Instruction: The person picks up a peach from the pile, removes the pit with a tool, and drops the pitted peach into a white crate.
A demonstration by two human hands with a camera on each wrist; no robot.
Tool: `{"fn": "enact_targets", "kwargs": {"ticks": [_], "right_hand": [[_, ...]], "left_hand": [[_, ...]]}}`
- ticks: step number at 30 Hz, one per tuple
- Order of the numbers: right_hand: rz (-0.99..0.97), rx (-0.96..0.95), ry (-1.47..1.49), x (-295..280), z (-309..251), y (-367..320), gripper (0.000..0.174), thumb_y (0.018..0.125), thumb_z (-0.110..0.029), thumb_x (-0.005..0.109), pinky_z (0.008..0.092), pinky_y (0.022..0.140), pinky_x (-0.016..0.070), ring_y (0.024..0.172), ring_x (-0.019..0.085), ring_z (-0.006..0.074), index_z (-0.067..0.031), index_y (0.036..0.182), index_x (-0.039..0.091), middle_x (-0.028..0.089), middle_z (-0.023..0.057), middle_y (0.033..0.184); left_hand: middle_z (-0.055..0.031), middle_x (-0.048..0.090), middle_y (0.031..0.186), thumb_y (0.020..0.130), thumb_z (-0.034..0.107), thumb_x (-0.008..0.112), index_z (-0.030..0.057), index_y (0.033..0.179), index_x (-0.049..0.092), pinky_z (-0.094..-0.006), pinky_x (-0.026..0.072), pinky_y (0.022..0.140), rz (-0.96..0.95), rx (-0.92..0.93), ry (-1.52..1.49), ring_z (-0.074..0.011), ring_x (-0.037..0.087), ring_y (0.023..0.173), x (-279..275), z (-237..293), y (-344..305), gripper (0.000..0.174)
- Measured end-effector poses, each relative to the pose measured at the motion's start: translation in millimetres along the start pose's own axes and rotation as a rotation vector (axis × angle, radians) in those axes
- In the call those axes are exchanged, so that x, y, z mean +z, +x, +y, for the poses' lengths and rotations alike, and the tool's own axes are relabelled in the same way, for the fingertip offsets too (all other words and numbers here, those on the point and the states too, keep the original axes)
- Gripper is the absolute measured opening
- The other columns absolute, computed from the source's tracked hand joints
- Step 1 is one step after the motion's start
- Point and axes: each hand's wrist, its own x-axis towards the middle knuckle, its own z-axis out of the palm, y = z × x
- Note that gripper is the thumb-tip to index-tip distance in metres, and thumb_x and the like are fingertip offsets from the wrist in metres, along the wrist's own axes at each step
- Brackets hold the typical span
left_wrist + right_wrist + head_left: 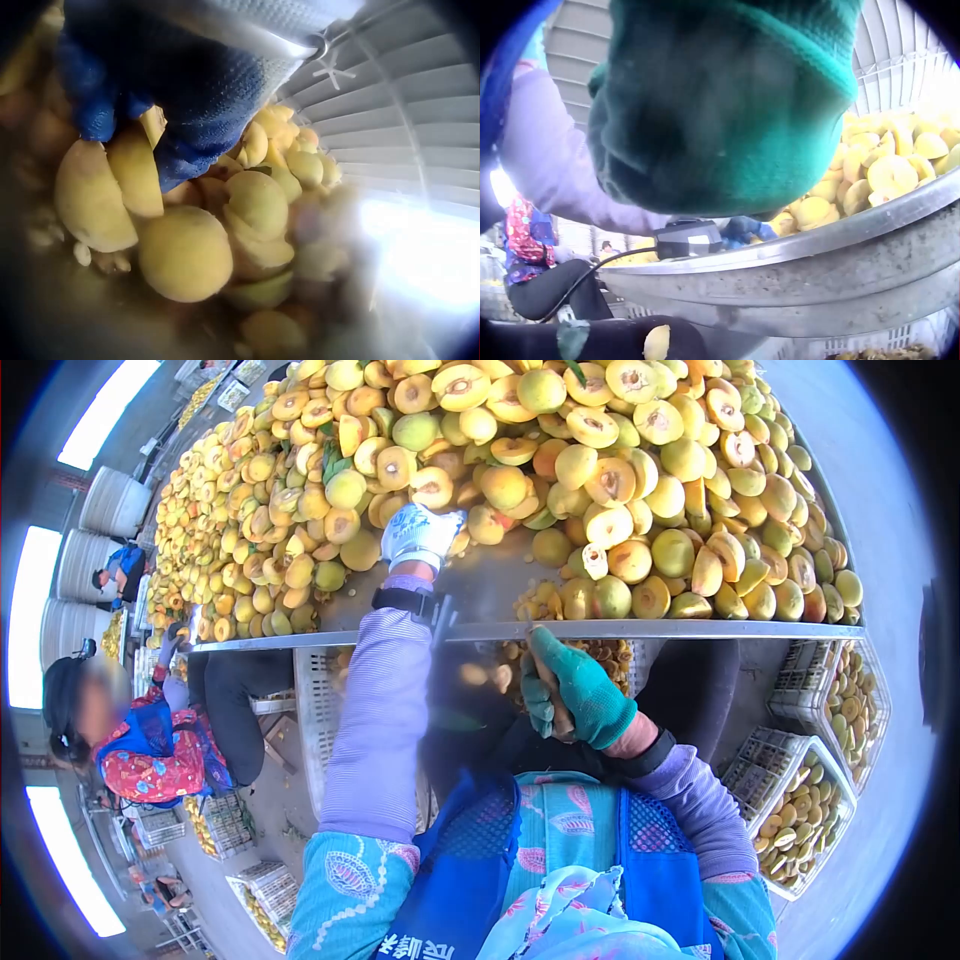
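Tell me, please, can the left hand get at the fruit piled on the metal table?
Probably yes: the left hand lies on the near edge of the fruit pile, its fingers curled on a piece, and nothing stands between them.

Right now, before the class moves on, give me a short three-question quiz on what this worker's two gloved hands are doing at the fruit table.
1. True or false: the left hand is on the halved fruit heaped on the metal table.
2. Which glove does the right hand wear, and what does it hold? A. red glove, a whole fruit; B. green glove, a brownish handle; C. black glove, nothing.
3. Fill in: the white crates at the person's right hold ____.
Key: 1 true; 2 B; 3 fruit.
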Motion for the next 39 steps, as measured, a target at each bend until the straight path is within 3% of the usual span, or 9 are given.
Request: {"fn": "enact_targets", "kwargs": {"ticks": [4, 8, 12, 14, 18, 24, 31, 36, 39], "right_hand": [[0.188, -0.358, -0.253, 1.1, -1.9, 12.5, 0.035, 0.098, -0.037, 0.05, 0.0304, 0.047, 0.0393, 0.052, 0.05, 0.014, -0.0039, 0.09, 0.058, 0.053, 0.0036, 0.063], [0.253, -0.85, -0.802, 9.3, 7.0, 36.4, 0.03, 0.096, -0.029, 0.054, 0.0479, 0.054, 0.0441, 0.065, 0.06, 0.0424, 0.0007, 0.092, 0.055, 0.059, 0.026, 0.07], [0.232, -0.823, -0.888, 14.5, 15.6, 44.1, 0.031, 0.096, -0.03, 0.055, 0.0513, 0.05, 0.0427, 0.062, 0.059, 0.0451, -0.0006, 0.089, 0.052, 0.058, 0.0261, 0.068], [0.254, -0.828, -0.928, 15.0, 18.9, 41.4, 0.031, 0.096, -0.031, 0.054, 0.0512, 0.05, 0.0427, 0.062, 0.059, 0.0451, -0.0005, 0.089, 0.052, 0.058, 0.0259, 0.068], [0.256, -0.779, -0.917, 14.9, 25.5, 34.1, 0.033, 0.097, -0.032, 0.053, 0.0507, 0.052, 0.0435, 0.064, 0.059, 0.0455, -0.0002, 0.091, 0.053, 0.059, 0.026, 0.07], [0.196, -0.839, -0.815, 16.1, 34.9, 32.3, 0.036, 0.098, -0.035, 0.05, 0.0443, 0.049, 0.0432, 0.058, 0.06, 0.0376, -0.0001, 0.093, 0.055, 0.06, 0.0218, 0.069], [-0.285, 0.059, -0.029, 22.8, 13.1, 0.6, 0.042, 0.1, -0.048, 0.04, 0.0258, 0.038, 0.0348, 0.041, 0.041, 0.0109, -0.009, 0.093, 0.052, 0.046, -0.0006, 0.058], [-0.813, 0.487, 0.631, 16.1, 26.9, 13.1, 0.044, 0.098, -0.054, 0.038, 0.0281, 0.042, 0.0316, 0.044, 0.034, 0.0123, -0.0136, 0.093, 0.053, 0.037, -0.0031, 0.057], [-0.891, 0.527, 0.682, 13.3, 26.8, 10.4, 0.044, 0.098, -0.053, 0.038, 0.0288, 0.043, 0.0334, 0.044, 0.035, 0.0129, -0.0129, 0.091, 0.055, 0.038, -0.0029, 0.057]], "left_hand": [[-0.0169, 0.064, 0.079, 0.066, 0.034, 0.076, 0.0013, 0.087, 0.057, -0.0407, 0.051, 0.07, 0.259, 0.311, -0.277, -0.0337, 0.063, 0.071, 11.9, -24.8, -25.0, 0.043], [-0.0087, 0.066, 0.096, 0.083, 0.004, 0.067, -0.0006, 0.108, 0.059, -0.0274, 0.0565, 0.063, -0.09, 0.117, -1.306, -0.0174, 0.066, 0.086, 4.8, -32.0, -86.0, 0.026], [-0.0093, 0.064, 0.101, 0.089, 0.007, 0.061, 0.0021, 0.107, 0.061, -0.0312, 0.0534, 0.078, -0.279, 0.216, -1.6, -0.0206, 0.063, 0.096, 3.1, -25.3, -123.1, 0.02], [-0.0109, 0.064, 0.098, 0.094, 0.015, 0.055, 0.0037, 0.097, 0.064, -0.0367, 0.0511, 0.077, 0.042, 0.751, -0.888, -0.0229, 0.064, 0.091, 5.3, -21.5, -129.5, 0.015], [-0.0119, 0.065, 0.094, 0.097, 0.023, 0.051, 0.0016, 0.093, 0.064, -0.0343, 0.0516, 0.075, 0.182, 0.873, -0.649, -0.0219, 0.065, 0.082, 11.8, -18.5, -132.7, 0.026], [-0.0111, 0.065, 0.078, 0.099, 0.036, 0.044, -0.0053, 0.094, 0.062, -0.0318, 0.0526, 0.066, -0.075, 0.219, -1.489, -0.0212, 0.063, 0.066, 22.7, 2.6, -150.2, 0.046], [-0.0119, 0.065, 0.075, 0.095, 0.038, 0.052, -0.004, 0.095, 0.063, -0.0292, 0.0497, 0.059, -0.273, -0.061, -1.695, -0.0195, 0.061, 0.062, 24.7, 2.8, -160.9, 0.043], [-0.0127, 0.065, 0.081, 0.098, 0.034, 0.043, -0.0029, 0.096, 0.062, -0.0333, 0.0518, 0.069, 0.15, 0.431, -0.878, -0.022, 0.062, 0.073, -1.7, -34.9, -175.7, 0.041], [-0.0128, 0.067, 0.083, 0.098, 0.035, 0.046, -0.0027, 0.098, 0.061, -0.0294, 0.0536, 0.062, -0.037, -0.083, -1.314, -0.0214, 0.066, 0.069, -40.8, -99.0, -177.2, 0.041]]}}
